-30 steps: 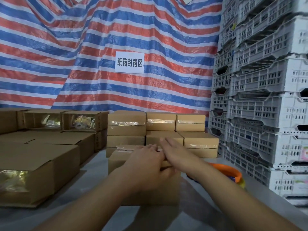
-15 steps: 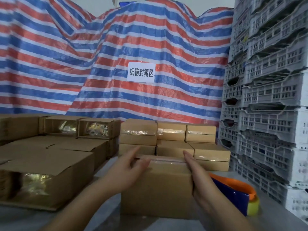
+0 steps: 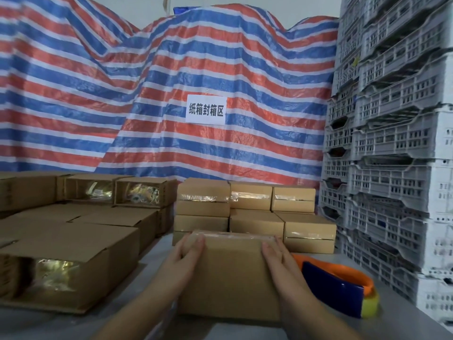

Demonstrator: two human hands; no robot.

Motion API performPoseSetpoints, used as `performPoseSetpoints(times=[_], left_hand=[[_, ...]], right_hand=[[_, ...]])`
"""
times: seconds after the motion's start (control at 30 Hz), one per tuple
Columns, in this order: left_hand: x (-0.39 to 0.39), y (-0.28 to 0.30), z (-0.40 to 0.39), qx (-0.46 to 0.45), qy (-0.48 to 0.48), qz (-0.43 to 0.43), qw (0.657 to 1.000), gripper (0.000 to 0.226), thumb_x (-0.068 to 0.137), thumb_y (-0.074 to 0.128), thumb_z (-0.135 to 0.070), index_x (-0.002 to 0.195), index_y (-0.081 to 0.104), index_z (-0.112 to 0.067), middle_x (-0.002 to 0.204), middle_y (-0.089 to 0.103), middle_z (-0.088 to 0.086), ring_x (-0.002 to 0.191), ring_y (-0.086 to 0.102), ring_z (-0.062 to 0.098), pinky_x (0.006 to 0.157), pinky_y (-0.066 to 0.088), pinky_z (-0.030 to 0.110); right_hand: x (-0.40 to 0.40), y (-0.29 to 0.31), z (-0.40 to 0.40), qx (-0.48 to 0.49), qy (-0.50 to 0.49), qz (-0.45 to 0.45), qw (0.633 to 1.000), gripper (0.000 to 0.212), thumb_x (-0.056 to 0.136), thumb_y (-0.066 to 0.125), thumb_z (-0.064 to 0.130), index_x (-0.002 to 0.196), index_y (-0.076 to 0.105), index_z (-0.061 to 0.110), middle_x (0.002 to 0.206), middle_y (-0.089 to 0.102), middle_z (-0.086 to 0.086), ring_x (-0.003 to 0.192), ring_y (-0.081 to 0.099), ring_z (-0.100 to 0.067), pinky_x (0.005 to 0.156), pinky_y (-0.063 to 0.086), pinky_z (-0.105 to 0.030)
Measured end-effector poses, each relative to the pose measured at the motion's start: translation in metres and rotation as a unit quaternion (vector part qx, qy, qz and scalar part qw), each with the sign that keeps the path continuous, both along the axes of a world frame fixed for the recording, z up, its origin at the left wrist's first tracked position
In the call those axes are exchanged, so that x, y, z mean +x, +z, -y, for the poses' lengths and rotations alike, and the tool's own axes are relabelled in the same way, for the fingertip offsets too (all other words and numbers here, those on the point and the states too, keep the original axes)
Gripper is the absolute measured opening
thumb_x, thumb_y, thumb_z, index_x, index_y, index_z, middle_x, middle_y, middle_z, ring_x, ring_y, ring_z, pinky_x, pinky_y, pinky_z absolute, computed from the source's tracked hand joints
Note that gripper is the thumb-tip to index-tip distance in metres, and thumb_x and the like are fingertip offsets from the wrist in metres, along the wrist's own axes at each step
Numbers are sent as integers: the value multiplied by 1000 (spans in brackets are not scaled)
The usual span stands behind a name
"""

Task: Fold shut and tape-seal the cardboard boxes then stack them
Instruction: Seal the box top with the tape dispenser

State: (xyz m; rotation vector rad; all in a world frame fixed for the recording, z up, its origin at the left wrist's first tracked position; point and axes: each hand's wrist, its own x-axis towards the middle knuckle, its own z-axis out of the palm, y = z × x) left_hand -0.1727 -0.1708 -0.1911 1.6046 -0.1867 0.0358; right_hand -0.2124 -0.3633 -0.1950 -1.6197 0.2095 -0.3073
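With each flat hand, left [image 3: 188, 253] and right [image 3: 275, 253], pressing a side, you clamp the taped box [image 3: 230, 273] ready for the stack [image 3: 255, 212].

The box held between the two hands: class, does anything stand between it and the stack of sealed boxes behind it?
Nothing visible does. The left hand and right hand press the sides of the held box, and the stack of sealed boxes stands directly behind it. The tape dispenser lies off to the right.

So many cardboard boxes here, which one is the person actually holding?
The box in front, held between the left hand and right hand. The taped boxes stacked behind it and the open ones at left go untouched.
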Motion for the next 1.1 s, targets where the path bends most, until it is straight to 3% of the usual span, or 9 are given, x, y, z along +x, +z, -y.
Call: performPoseSetpoints(times=[0.07,0.13,0.2,0.3,0.53,0.73,0.83,0.97,1.1], left_hand=[[9,14,1,38,41,1,998,59,83,43,-73,121,59,-30,122,58,1,104,55,17,96,41,39],[20,30,-4,90,24,-30,995,58,90,41,-70,121,59,-24,121,61,6,109,57,25,98,43,43],[29,41,-13,108,-28,-86,990,52,89,50,-67,114,58,-22,114,65,9,103,62,28,86,50,43],[39,37,-19,122,-51,-126,983,50,86,59,-61,110,60,-18,103,70,13,93,68,31,76,56,40],[48,12,-18,106,-37,-195,974,51,90,55,-59,110,64,-13,90,75,18,95,65,34,71,50,36],[38,-2,-16,14,-27,-189,982,49,94,50,-58,110,68,-16,103,73,16,105,62,32,95,45,40],[27,-6,-5,-78,-34,-199,976,48,94,48,-58,105,70,-18,100,75,17,101,65,33,81,48,40],[18,-6,-2,-140,-39,-214,966,57,95,41,-61,95,71,-12,91,75,21,89,67,33,67,46,39],[12,-10,4,-165,6,-217,962,61,94,41,-64,111,66,-11,100,73,22,97,65,35,82,49,44]], right_hand=[[10,13,6,-87,-3,-8,996,84,77,46,77,150,39,35,137,51,-2,111,50,-19,95,42,-38],[15,33,16,-148,25,-57,987,70,85,39,78,132,56,28,122,62,0,109,57,-19,101,45,-40],[16,49,26,-166,66,-112,977,67,86,37,80,115,64,27,112,70,-6,105,64,-26,98,51,-46],[25,54,34,-187,71,-158,967,71,87,31,82,112,62,22,111,70,-14,103,67,-31,96,54,-47],[30,21,34,41,1,-164,986,62,93,53,62,119,67,7,110,72,-23,111,65,-39,109,42,-52],[15,-7,27,190,1,-126,974,53,85,64,60,87,81,10,97,75,-23,103,67,-40,100,46,-54],[8,-14,19,211,-25,-80,974,47,91,59,58,102,74,14,96,76,-20,103,66,-37,100,47,-50],[4,-14,15,218,-44,-43,974,35,95,58,44,95,71,11,71,75,-13,89,67,-33,74,48,-40],[3,-18,17,229,-27,-44,972,34,99,51,43,91,65,13,59,72,-11,78,65,-30,61,42,-36]])
